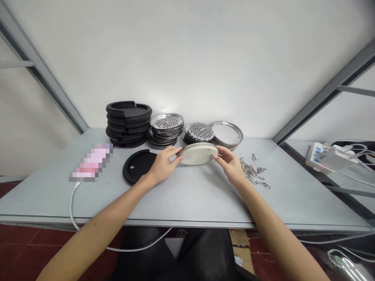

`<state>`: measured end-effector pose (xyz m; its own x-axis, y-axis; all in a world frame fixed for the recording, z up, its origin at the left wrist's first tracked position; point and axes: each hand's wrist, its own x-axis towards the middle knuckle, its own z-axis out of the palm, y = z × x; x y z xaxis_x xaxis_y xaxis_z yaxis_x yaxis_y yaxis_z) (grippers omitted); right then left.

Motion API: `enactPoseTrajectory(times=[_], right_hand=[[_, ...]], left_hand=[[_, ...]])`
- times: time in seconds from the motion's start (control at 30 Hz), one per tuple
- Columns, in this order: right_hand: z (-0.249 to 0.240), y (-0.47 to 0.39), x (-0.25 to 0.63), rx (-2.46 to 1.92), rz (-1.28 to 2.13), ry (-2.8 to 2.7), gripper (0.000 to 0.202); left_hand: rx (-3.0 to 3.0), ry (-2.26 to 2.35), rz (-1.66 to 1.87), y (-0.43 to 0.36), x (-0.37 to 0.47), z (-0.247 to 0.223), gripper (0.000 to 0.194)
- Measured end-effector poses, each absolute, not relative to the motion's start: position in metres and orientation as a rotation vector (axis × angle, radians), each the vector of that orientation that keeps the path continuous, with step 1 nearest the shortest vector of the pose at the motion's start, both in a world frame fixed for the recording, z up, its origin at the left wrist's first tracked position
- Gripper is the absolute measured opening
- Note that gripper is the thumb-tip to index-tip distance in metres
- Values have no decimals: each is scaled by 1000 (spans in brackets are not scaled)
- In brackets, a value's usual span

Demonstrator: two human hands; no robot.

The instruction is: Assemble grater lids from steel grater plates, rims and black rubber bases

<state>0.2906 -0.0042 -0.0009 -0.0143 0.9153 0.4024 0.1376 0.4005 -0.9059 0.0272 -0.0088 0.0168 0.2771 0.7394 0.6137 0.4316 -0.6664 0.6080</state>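
Note:
Both hands grip a round, pale metal disc (197, 155) by its opposite edges, tilted up off the table. My left hand (166, 164) pinches its left rim between thumb and fingers, while my right hand (229, 164) pinches the right rim. A small hole shows near the disc's upper right edge. Partly behind my left wrist lies a black ring-edged round piece (134, 168) with a small hole. Just right of my right hand is a loose pile of metal clips (251, 171).
Along the wall stand a stack of black round pieces (129, 125), a stack of ridged metal discs (166, 130), a second ridged stack (199, 132) and smooth-faced discs (227, 133). A blurred phone (93, 162) with a white cable lies left; a power strip (319, 158) sits far right.

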Motion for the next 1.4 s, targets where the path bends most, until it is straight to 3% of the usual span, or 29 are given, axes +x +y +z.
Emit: enactPoseTrajectory(times=[0.1, 0.23, 0.43, 0.8, 1.07, 1.23, 1.4], right_hand=[[1, -6, 289, -981, 754, -1587, 51], [5, -15, 285, -924, 388, -1748, 57], [5, -22, 279, -807, 87, -1948, 42], [4, -17, 284, -832, 445, -1837, 25], [3, -21, 278, -855, 152, -1976, 47], [-1, -19, 279, -806, 208, -1999, 36], [1, -17, 283, -844, 427, -1892, 29]], left_hand=[[2290, 1039, 1374, -12, 27, 16, 27], [2592, 1017, 1402, -15, 27, 17, 25], [2885, 942, 1292, -21, 32, 15, 26], [2637, 1014, 1051, -11, 23, 17, 33], [2788, 1204, 1053, -14, 26, 11, 32], [2767, 1174, 1103, -15, 27, 12, 28], [2591, 1091, 1113, -11, 22, 16, 36]])
